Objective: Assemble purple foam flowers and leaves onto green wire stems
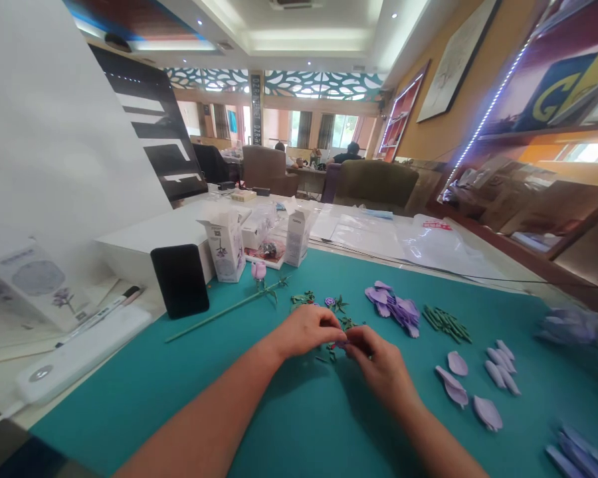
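Observation:
My left hand [309,330] and my right hand [376,355] meet over the green mat [289,405], fingertips pinched together. Between them is a small piece, partly reddish-purple, mostly hidden by the fingers. Around and behind the hands lie small green leaf-like parts [303,299] and a round purple piece [330,302]. To the right sit a pile of purple petals [393,309], a bunch of short green stem pieces [447,323], loose light petals [487,413] and several pale bud-shaped pieces [501,367]. Left of the hands, a long green stem [224,312] lies diagonally near a pink flower bud [258,269].
A black tablet-like panel [179,280] stands at the left, beside printed flower boxes [224,249] and a white power strip [84,352]. Clear plastic sheets [373,236] lie beyond the mat. Purple parts [583,451] rest at the lower right. People sit far behind the chairs [373,182].

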The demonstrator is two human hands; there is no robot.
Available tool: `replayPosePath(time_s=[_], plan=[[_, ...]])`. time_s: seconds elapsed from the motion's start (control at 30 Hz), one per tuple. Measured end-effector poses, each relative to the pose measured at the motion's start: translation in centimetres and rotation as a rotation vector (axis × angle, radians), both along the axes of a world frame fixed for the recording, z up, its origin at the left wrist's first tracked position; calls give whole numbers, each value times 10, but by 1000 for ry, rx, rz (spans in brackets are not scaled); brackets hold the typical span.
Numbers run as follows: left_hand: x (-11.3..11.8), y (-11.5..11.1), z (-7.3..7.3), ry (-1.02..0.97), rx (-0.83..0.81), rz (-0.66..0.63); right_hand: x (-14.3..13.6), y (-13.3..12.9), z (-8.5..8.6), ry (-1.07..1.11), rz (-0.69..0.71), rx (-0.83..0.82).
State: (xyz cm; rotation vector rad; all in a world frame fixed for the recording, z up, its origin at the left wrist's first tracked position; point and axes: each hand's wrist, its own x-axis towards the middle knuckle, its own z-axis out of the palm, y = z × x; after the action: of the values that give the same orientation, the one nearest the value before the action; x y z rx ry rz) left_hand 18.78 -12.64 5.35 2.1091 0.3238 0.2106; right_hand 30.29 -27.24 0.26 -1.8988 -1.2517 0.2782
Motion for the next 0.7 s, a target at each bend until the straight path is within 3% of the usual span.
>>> replayPosePath(time_s=[0.1,0.2,0.3,0.4,0.53,0.7], plan=[[0,0,-2,-34,-90,-15,-3,3,5,198,5,83],[1,10,-3,-146,-207,106,-3,10,12,205,-16,126],[3,26,-7,-317,-381,324,-2,20,18,-39,5,68],[6,37,-12,-406,-503,486,-8,34,16,-310,160,-55],[8,41,-16,-427,-522,531,-28,50,7,-555,201,-176],[9,39,-17,-433,-542,526,-41,56,-4,-722,204,-176]])
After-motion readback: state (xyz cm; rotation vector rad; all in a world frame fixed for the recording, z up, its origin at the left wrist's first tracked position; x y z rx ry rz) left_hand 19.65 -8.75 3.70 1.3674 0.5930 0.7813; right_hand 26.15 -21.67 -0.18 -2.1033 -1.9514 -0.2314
